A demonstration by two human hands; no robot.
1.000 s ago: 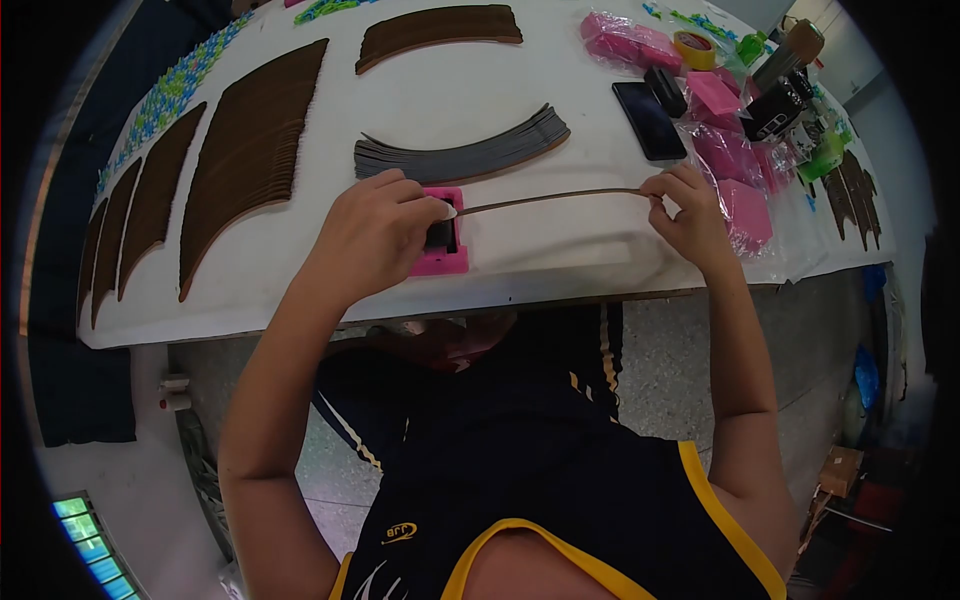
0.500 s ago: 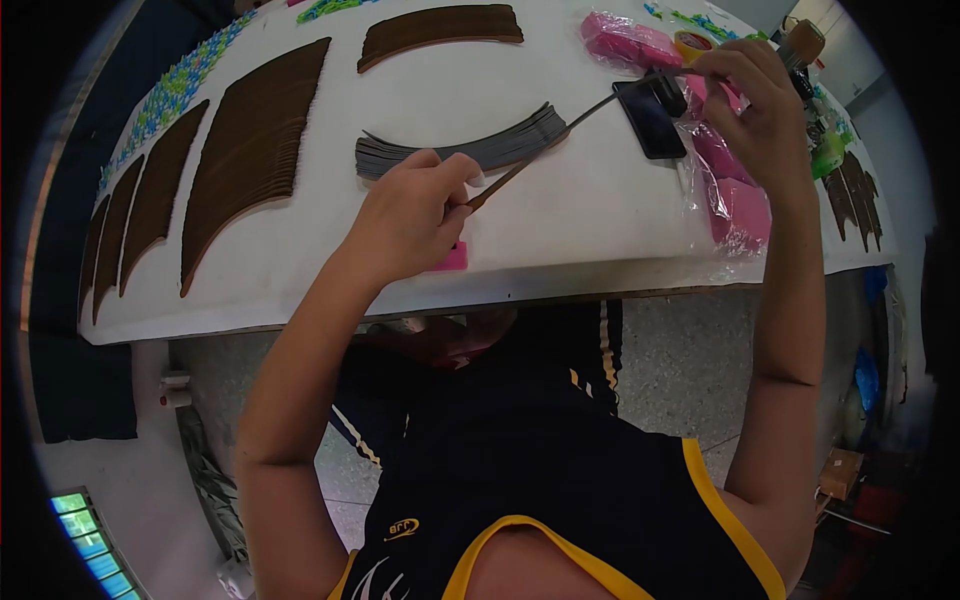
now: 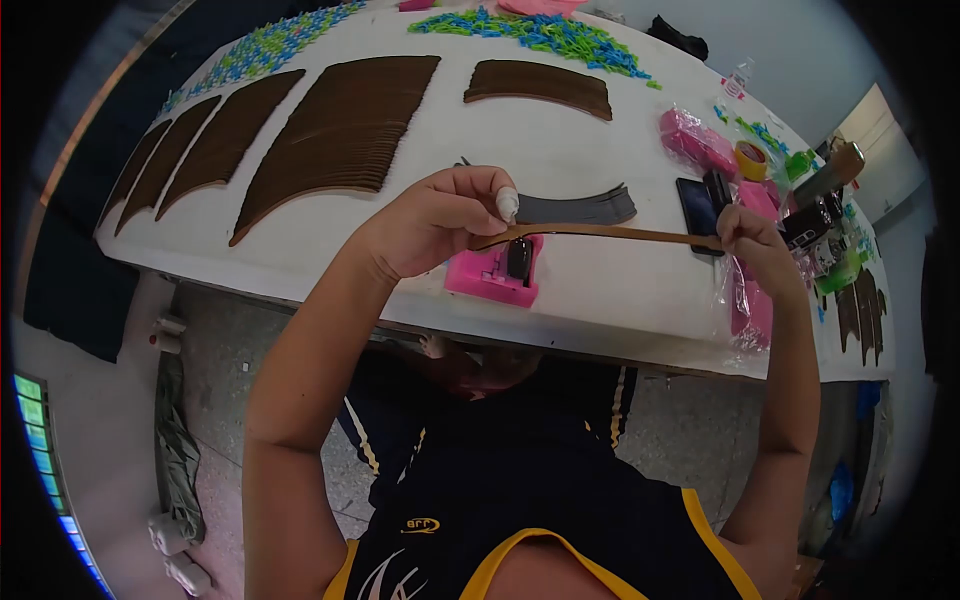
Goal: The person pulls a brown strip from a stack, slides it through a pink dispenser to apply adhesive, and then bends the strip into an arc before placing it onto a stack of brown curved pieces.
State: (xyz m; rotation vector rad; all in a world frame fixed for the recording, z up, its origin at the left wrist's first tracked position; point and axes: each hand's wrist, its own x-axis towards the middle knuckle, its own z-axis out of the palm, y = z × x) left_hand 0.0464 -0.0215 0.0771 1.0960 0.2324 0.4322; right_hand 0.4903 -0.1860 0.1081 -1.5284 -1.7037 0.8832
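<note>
A long narrow brown strip [image 3: 620, 233] is stretched nearly level between both hands, over the table. My left hand [image 3: 440, 220] pinches its left end; one fingertip has a white wrapping. The strip's right end is gripped by my right hand [image 3: 752, 240], beside a dark phone [image 3: 697, 212]. Just under the strip, near my left hand, sits a pink holder [image 3: 492, 280] with a dark round part. Behind the strip lies a curved stack of grey strips [image 3: 575, 207], partly hidden by my left hand.
Brown strip stacks [image 3: 340, 130] fan out at the left, another [image 3: 538, 86] lies at the back. Blue and green pieces [image 3: 550, 38] are heaped along the far edge. Pink packets [image 3: 695, 140], yellow tape [image 3: 750, 160] and bottles [image 3: 822, 176] stand at the right.
The strip has gone from slanted to nearly level as my right hand came down. The view has shifted, so more of the far edge and the whole pink holder show.
</note>
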